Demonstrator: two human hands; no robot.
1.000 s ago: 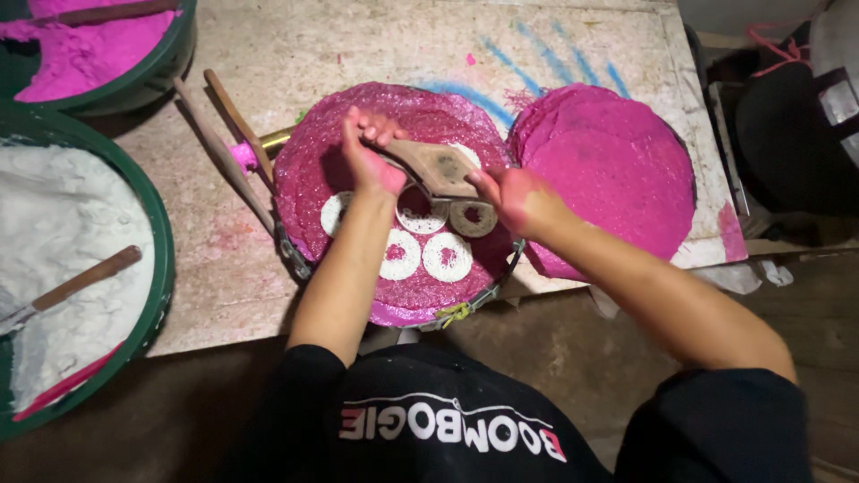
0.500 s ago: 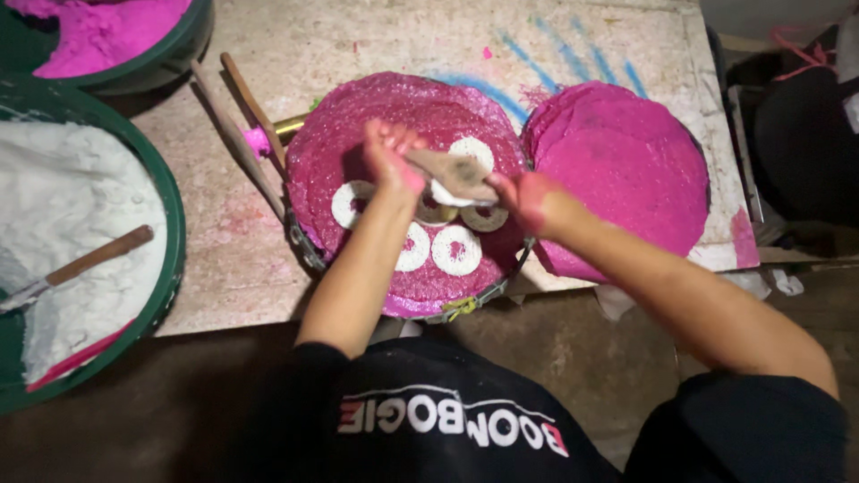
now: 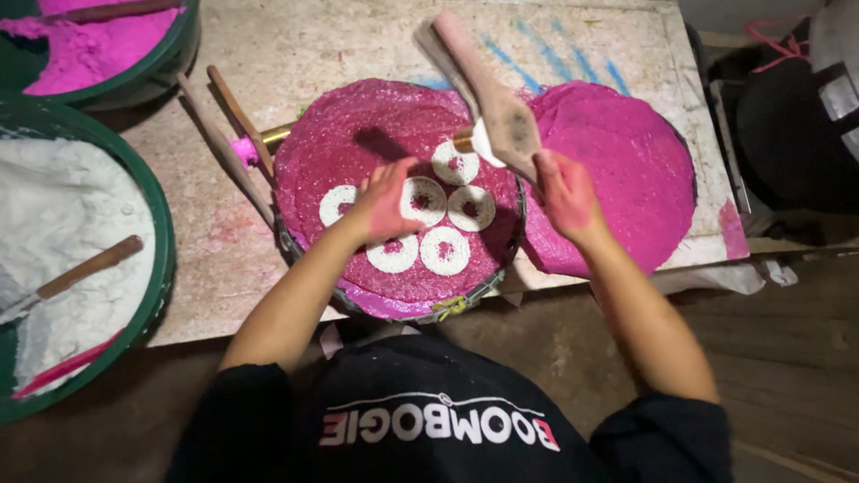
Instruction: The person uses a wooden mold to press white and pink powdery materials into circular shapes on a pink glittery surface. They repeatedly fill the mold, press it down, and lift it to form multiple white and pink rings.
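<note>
Seen from above, a round pan filled with pink powder sits on a worn board. Six white rings of powder, each with a pink centre, are laid on its surface in a loose cluster. The left hand is pressed down among the rings, fingers bent and pink-stained; whether anything is pinched in it cannot be told. The right hand is closed around the handle of a wooden scoop, which is lifted over the pan's far right edge (its tip dusted white).

Just right of the pan, touching it, lies one flat round heap of pink powder. Two thin wooden sticks lean against the pan's left side, with a brass-coloured tube beside them.

Two green basins are seen at the left: one holds white powder with a wooden-handled tool lying in it, the other, farther back, holds pink powder. A dark bag stands at the right edge. The person's black shirt fills the bottom of the view.
</note>
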